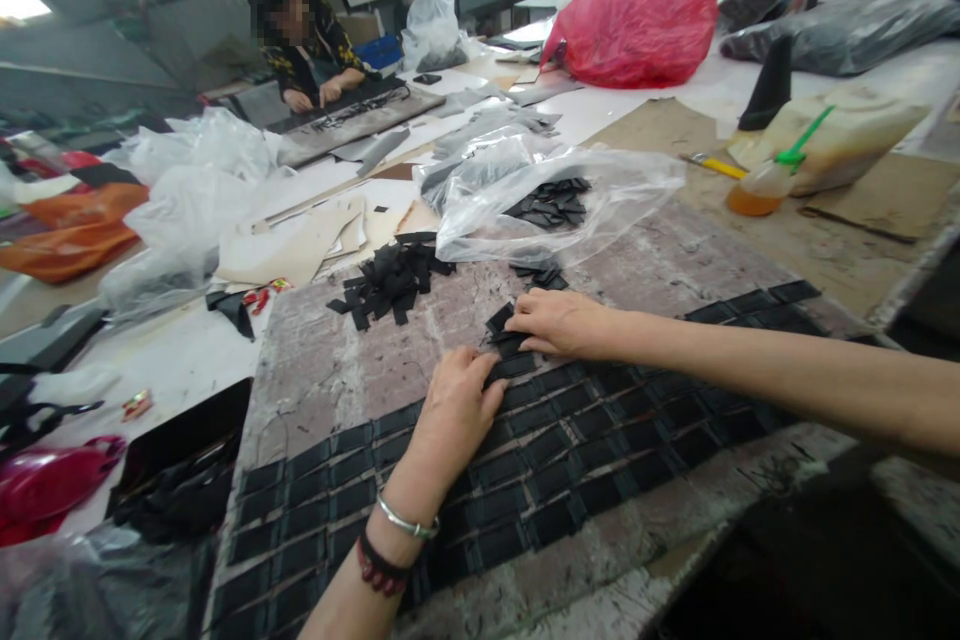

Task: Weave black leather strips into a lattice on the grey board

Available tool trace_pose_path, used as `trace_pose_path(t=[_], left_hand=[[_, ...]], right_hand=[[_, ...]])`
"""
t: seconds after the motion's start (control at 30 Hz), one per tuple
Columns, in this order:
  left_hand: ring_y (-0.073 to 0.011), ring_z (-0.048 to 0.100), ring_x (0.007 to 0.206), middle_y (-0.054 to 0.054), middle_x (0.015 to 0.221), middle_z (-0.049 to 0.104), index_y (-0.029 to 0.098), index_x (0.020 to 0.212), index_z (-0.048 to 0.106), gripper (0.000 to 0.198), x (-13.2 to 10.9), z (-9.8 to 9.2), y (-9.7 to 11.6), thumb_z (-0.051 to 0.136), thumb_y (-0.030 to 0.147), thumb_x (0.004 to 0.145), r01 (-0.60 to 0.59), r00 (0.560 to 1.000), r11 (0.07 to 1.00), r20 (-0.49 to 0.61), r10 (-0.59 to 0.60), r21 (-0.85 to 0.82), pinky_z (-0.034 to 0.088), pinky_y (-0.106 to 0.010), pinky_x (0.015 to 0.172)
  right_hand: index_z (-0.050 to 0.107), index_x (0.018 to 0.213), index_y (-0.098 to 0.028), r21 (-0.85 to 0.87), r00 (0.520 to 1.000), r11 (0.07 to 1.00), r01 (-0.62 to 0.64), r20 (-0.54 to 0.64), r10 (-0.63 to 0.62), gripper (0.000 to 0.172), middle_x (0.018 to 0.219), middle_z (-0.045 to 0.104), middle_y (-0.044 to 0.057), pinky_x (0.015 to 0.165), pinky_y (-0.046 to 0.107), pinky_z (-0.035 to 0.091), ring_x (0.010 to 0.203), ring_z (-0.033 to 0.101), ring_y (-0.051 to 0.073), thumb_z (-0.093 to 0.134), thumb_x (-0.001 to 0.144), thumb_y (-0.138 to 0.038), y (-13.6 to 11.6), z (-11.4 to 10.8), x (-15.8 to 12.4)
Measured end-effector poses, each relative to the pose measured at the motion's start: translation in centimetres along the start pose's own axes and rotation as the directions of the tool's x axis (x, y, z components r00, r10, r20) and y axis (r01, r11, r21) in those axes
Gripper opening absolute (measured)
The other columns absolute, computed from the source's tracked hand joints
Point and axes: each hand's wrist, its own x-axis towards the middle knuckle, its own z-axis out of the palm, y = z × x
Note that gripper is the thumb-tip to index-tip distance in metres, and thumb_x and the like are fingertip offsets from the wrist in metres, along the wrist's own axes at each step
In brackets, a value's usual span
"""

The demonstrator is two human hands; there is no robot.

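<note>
Small flat black rectangular pieces [571, 450] lie in rows on a worn, stained board [315, 350]. At the far edge of these rows, my left hand [454, 410] has its fingers curled, thumb and forefinger at the end of one black piece [516, 365]. Just beyond and to the right, my right hand [562, 322] is closed, its fingertips on a few black pieces [499, 318]. Its palm side is hidden. A loose heap of black pieces [390, 280] lies on the board's far side, beside an open clear plastic bag [630, 182] with more inside.
At the right stand a small bottle of orange liquid [757, 192], a stained white container [847, 135] and a yellow-handled brush [716, 165]. A red plastic bag [637, 15] sits farther back. Across the table a person [315, 50] works at another board. Plastic bags [195, 180] crowd the left.
</note>
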Motion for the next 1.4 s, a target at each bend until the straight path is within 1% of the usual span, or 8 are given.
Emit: trace_pose_path(t=[0.33,0.53,0.67,0.83,1.03,1.13,1.27,1.4], left_hand=[[-0.0231,0.049,0.092,-0.009,0.093,0.055,0.016,0.099,0.061,0.019,1.5,0.6,1.0,0.053,0.015,0.082,-0.034,0.998,0.996,0.058,0.03,0.077,0.045,-0.039,0.082],[-0.0225,0.051,0.088,-0.009,0.094,0.055,0.017,0.099,0.061,0.02,1.3,1.2,0.1,0.05,0.017,0.083,-0.092,0.995,0.992,0.036,0.089,0.089,0.047,-0.038,0.08],[-0.0227,0.052,0.088,-0.009,0.096,0.056,0.018,0.102,0.061,0.022,1.3,1.6,-0.6,0.048,0.019,0.084,-0.125,0.992,0.987,0.025,0.123,0.097,0.047,-0.038,0.079],[-0.0224,0.052,0.086,-0.009,0.093,0.057,0.018,0.102,0.062,0.023,1.3,1.7,-0.6,0.047,0.021,0.085,-0.13,0.991,0.985,0.03,0.127,0.116,0.047,-0.039,0.078],[-0.0225,0.053,0.086,-0.009,0.093,0.058,0.017,0.099,0.063,0.021,1.3,1.5,-0.3,0.048,0.02,0.084,-0.122,0.992,0.986,0.023,0.121,0.114,0.047,-0.038,0.078],[-0.0218,0.053,0.087,-0.009,0.093,0.058,0.018,0.098,0.062,0.02,1.3,1.4,-0.2,0.049,0.02,0.084,-0.118,0.993,0.988,0.009,0.117,0.101,0.048,-0.038,0.079],[-0.0215,0.054,0.087,-0.008,0.093,0.059,0.019,0.098,0.063,0.02,1.1,1.7,-0.5,0.05,0.019,0.082,-0.112,0.993,0.99,-0.024,0.114,0.081,0.049,-0.038,0.079],[-0.0234,0.055,0.089,-0.01,0.095,0.059,0.017,0.097,0.064,0.021,1.0,1.3,-0.5,0.05,0.021,0.081,-0.106,0.99,0.991,-0.079,0.113,0.083,0.05,-0.04,0.079]], right_hand=[[0.061,0.094,-0.011,-0.12,0.972,0.966,-0.23,-0.07,0.223,0.017,0.093,0.057,0.012,0.069,0.03,0.038,0.087,0.049,0.023,0.045,0.089,-0.015,2.9,0.0,-1.7],[0.058,0.105,-0.017,0.034,0.991,0.996,0.085,-0.106,-0.081,0.024,0.098,0.055,0.008,0.076,0.031,0.04,0.09,0.048,0.021,0.059,0.085,-0.031,1.6,0.0,-2.1],[0.058,0.102,-0.016,0.017,0.992,0.994,0.109,-0.067,-0.107,0.02,0.096,0.056,0.008,0.073,0.03,0.041,0.086,0.049,0.02,0.056,0.087,-0.028,1.6,0.8,-1.1],[0.058,0.1,-0.012,0.018,0.995,1.0,0.013,-0.097,-0.012,0.02,0.099,0.055,0.01,0.077,0.032,0.041,0.091,0.049,0.022,0.057,0.086,-0.026,3.7,1.1,-0.7],[0.06,0.085,-0.012,0.264,0.959,0.935,-0.235,-0.097,0.268,0.008,0.089,0.058,0.008,0.075,0.027,0.041,0.083,0.053,0.019,0.059,0.078,-0.015,6.2,0.3,-1.3],[0.061,0.086,-0.012,0.309,0.961,0.928,-0.208,-0.11,0.252,0.01,0.089,0.058,0.008,0.077,0.027,0.041,0.083,0.053,0.018,0.061,0.076,-0.015,6.0,-0.2,-1.9],[0.06,0.101,-0.013,0.188,0.974,0.967,-0.174,-0.113,0.197,0.024,0.101,0.057,0.011,0.081,0.032,0.042,0.093,0.052,0.023,0.062,0.081,-0.026,4.8,-0.2,-2.2],[0.06,0.102,-0.013,0.091,0.97,0.969,-0.229,-0.059,0.234,0.022,0.103,0.056,0.012,0.079,0.032,0.044,0.095,0.053,0.023,0.06,0.084,-0.025,4.1,0.1,-1.5]])
